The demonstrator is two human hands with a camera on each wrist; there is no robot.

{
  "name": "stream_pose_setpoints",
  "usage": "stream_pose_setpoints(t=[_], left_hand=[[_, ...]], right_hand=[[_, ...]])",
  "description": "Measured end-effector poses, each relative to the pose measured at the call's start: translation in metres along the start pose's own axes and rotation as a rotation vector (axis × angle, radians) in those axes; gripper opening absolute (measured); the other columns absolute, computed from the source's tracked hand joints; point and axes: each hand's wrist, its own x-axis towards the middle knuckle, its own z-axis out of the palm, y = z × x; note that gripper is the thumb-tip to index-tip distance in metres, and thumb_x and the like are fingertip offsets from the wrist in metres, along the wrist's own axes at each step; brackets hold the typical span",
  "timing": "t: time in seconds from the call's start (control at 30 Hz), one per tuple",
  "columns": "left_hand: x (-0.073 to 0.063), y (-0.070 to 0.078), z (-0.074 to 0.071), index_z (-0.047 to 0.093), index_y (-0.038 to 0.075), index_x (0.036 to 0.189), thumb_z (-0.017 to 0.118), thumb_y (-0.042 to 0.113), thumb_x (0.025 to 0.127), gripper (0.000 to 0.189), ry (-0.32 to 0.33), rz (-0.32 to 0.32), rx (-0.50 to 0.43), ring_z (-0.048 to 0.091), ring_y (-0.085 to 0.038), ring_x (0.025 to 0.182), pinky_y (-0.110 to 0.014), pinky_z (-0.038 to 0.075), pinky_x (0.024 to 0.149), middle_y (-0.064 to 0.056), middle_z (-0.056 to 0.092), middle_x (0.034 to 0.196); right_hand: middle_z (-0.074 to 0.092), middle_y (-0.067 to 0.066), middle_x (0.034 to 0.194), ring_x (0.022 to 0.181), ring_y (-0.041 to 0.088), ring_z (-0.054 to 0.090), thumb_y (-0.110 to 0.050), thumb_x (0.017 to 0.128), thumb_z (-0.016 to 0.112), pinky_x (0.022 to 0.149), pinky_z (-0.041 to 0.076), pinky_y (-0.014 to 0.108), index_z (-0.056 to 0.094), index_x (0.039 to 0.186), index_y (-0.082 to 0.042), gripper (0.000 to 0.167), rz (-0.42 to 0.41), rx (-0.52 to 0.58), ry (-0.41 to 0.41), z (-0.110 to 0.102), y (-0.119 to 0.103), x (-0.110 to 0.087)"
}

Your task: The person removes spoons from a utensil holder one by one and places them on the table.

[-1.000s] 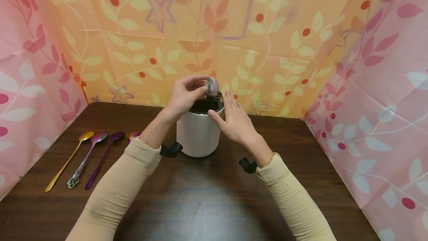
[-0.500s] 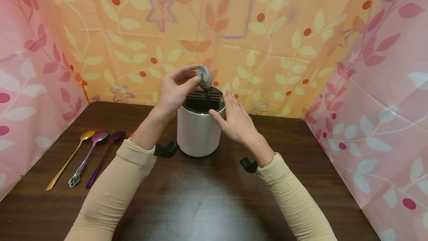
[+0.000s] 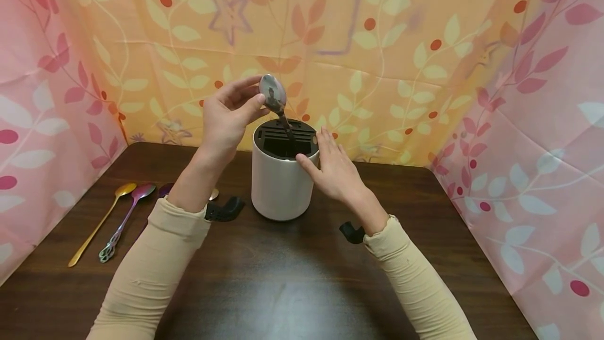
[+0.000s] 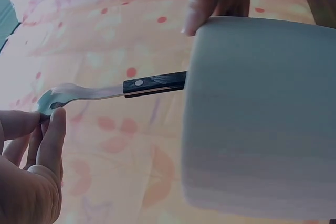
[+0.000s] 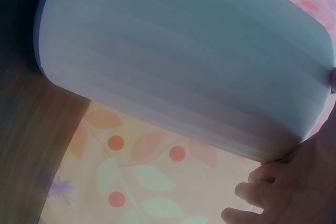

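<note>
My left hand (image 3: 225, 119) pinches the bowl of a silver spoon (image 3: 273, 93) between thumb and fingers. The spoon tilts bowl-up, and its black handle (image 4: 155, 83) runs down into the slotted black top (image 3: 288, 133) of a white round utensil holder (image 3: 282, 188); the handle's far end is hidden inside. In the left wrist view the left hand (image 4: 37, 166) grips the bowl's edge, well out from the holder's mouth. My right hand (image 3: 336, 169) rests with straight fingers against the holder's right rim, thumb at the front edge. The holder stands upright on the table.
On the dark wooden table (image 3: 292, 277), a gold spoon (image 3: 100, 227) and a rainbow-coloured spoon (image 3: 123, 219) with an ornate handle lie at the left. A purple spoon (image 3: 165, 189) and another spoon's bowl (image 3: 214, 194) are partly behind my left arm. Patterned cloth (image 3: 406, 67) surrounds the table.
My left hand has moved up and to the left, drawing the spoon farther out of the holder, so more of its handle shows. The right hand has stayed on the rim.
</note>
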Motion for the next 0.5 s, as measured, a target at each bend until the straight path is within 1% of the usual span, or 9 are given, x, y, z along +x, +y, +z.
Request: stream_pose_setpoints(t=[0.17,0.33,0.5], left_hand=[[0.0,0.008,-0.007,0.073,0.002,0.126,0.072,-0.007,0.093,0.034,0.044,0.022,-0.049,0.069,-0.024,0.101,-0.033,0.063,0.084,-0.01,0.069,0.107],[0.001,0.02,-0.016,0.075,0.003,0.121,0.072,-0.01,0.092,0.032,0.089,0.006,-0.144,0.069,-0.023,0.099,-0.033,0.063,0.083,-0.012,0.068,0.106],[0.003,0.032,-0.029,0.075,0.002,0.12,0.072,-0.01,0.092,0.031,0.12,-0.005,-0.239,0.069,-0.023,0.097,-0.033,0.063,0.084,-0.015,0.067,0.111]], right_hand=[[0.006,0.012,0.175,0.161,0.023,0.005,-0.081,0.099,0.027,0.13,0.009,0.049,0.017,0.166,-0.005,0.102,-0.014,0.0,0.013,0.001,0.001,0.001],[0.004,0.01,0.175,0.161,0.022,0.004,-0.081,0.099,0.026,0.13,0.008,0.049,0.017,0.166,-0.005,0.101,-0.011,0.0,0.015,0.001,0.001,0.0],[0.004,0.01,0.175,0.161,0.02,0.004,-0.08,0.099,0.027,0.13,0.008,0.048,0.016,0.167,-0.006,0.101,-0.006,0.006,0.013,0.001,0.0,0.0]])
